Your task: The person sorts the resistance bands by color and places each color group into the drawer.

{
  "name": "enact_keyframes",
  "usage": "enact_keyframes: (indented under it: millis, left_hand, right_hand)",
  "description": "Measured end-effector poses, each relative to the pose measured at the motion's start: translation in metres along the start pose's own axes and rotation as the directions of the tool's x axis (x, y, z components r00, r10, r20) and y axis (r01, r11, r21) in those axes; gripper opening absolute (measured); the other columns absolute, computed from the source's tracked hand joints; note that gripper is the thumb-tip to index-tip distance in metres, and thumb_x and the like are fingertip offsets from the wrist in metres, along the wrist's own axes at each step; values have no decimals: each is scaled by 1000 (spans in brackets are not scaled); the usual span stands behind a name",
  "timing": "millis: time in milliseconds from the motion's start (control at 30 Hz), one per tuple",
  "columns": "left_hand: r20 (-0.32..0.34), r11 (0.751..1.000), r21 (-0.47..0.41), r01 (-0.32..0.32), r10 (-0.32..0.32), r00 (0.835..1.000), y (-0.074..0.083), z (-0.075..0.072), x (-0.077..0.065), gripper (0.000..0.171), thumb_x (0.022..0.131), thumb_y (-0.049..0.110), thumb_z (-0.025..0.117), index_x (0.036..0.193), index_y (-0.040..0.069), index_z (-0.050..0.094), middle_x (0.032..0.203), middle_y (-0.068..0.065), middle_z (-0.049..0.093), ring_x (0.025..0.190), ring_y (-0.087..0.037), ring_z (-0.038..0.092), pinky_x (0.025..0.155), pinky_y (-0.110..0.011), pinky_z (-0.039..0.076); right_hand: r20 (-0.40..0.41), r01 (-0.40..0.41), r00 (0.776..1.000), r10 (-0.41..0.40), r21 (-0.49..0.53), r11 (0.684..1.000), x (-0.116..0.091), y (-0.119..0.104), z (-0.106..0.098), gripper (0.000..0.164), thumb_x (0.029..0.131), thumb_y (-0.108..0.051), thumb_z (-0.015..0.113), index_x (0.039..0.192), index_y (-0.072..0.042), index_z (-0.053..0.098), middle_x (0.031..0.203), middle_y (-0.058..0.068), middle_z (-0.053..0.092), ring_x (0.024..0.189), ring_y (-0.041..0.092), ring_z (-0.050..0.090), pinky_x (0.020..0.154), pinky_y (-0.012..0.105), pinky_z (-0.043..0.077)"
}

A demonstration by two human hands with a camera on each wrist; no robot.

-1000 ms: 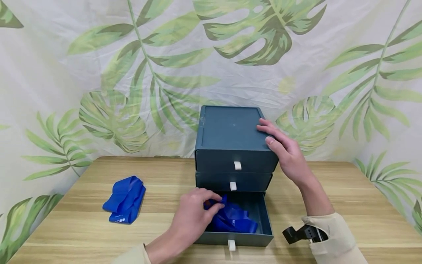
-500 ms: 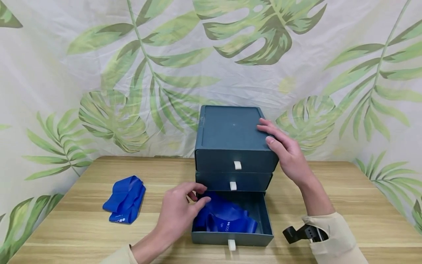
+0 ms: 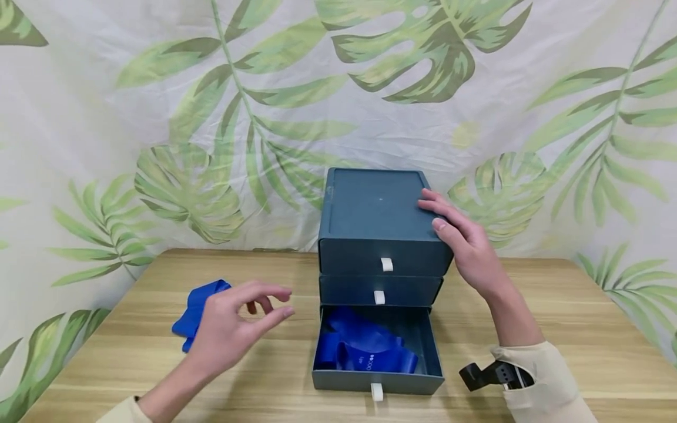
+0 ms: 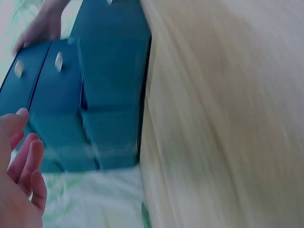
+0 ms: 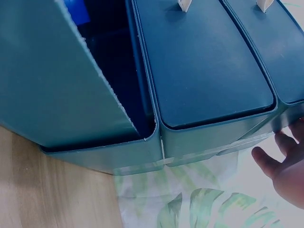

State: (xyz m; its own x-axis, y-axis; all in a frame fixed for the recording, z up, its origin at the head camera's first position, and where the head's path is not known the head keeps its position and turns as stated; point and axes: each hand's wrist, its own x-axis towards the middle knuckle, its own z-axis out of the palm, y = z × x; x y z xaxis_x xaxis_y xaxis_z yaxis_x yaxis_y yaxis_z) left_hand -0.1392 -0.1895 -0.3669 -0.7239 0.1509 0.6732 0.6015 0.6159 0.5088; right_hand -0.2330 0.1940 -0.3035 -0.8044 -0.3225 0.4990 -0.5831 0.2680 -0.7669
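A dark teal drawer unit [image 3: 381,258] has its bottom drawer [image 3: 378,382] pulled out toward the person. Inside that drawer lies a folded flat blue band [image 3: 365,341] with white print. My left hand [image 3: 238,323] is over the table left of the drawer, fingers loosely bent and holding nothing. It partly hides a second blue band [image 3: 198,305] on the table. My right hand [image 3: 471,247] rests on the unit's top right edge, fingers on the lid and thumb at the front corner. In the left wrist view, the left hand [image 4: 21,175] shows beside the unit.
The two upper drawers [image 3: 386,264] are closed and carry white pull tabs. A black wrist camera mount [image 3: 497,375] sticks out from the right sleeve. Behind the wooden table [image 3: 529,305] hangs a leaf-patterned cloth [image 3: 296,117].
My left hand has let go of the blue band in the drawer and moved left, out over the table toward the other band. The right hand stays on the unit.
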Motion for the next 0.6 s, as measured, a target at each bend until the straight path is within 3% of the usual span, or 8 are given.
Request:
enact_keyframes:
  millis: [167, 300, 367, 433, 500, 600]
  left_hand:
    - [16, 997, -30, 67, -67, 998, -19, -32, -1, 28, 83, 7, 90, 103, 25, 82, 85, 14, 73, 68, -3, 60, 61, -19, 48]
    - [71, 977, -9, 213, -212, 975, -37, -59, -5, 25, 89, 12, 86, 112, 23, 81, 86, 11, 72, 72, -8, 62, 64, -22, 49]
    - [93, 955, 20, 297, -298, 950, -47, -73, -9, 25, 92, 19, 84, 117, 22, 80, 89, 12, 74, 76, -8, 64, 67, -22, 50]
    - [117, 920, 30, 392, -392, 912, -57, -85, -13, 29, 94, 26, 82, 123, 22, 78, 94, 15, 75, 81, -7, 66, 66, -24, 51]
    - [135, 890, 34, 454, -454, 881, -67, -95, -18, 33, 96, 31, 81, 127, 21, 76, 100, 19, 76, 87, -4, 67, 68, -24, 52]
    - [176, 837, 59, 544, -545, 820, -81, -105, -25, 42, 97, 38, 79, 135, 20, 73, 108, 24, 75, 92, -1, 67, 69, -27, 53]
  right_hand:
    - [-3, -5, 1000, 5, -8, 1000, -1, -2, -1, 43, 115, -25, 42, 154, -13, 56, 173, -6, 36, 166, 14, 19, 121, 11, 25]
    - [-8, -8, 1000, 8, -13, 1000, -2, -3, -2, 43, 115, -26, 42, 154, -13, 56, 173, -6, 37, 166, 14, 19, 121, 11, 25]
    - [-7, -8, 1000, 8, -17, 1000, -2, -3, -1, 43, 115, -25, 42, 154, -13, 56, 173, -6, 37, 166, 14, 19, 122, 12, 25]
    - [-5, -8, 1000, 7, -19, 1000, -2, -4, 0, 43, 115, -25, 42, 154, -13, 56, 173, -6, 37, 166, 14, 19, 122, 12, 25]
    - [-4, -7, 1000, 7, -19, 1000, -1, -4, 0, 43, 115, -25, 42, 154, -12, 56, 173, -6, 37, 166, 14, 19, 122, 13, 24]
    - [-2, -8, 1000, 8, -14, 1000, 0, -3, 2, 43, 115, -25, 42, 154, -12, 56, 173, -6, 37, 167, 16, 18, 123, 14, 24]
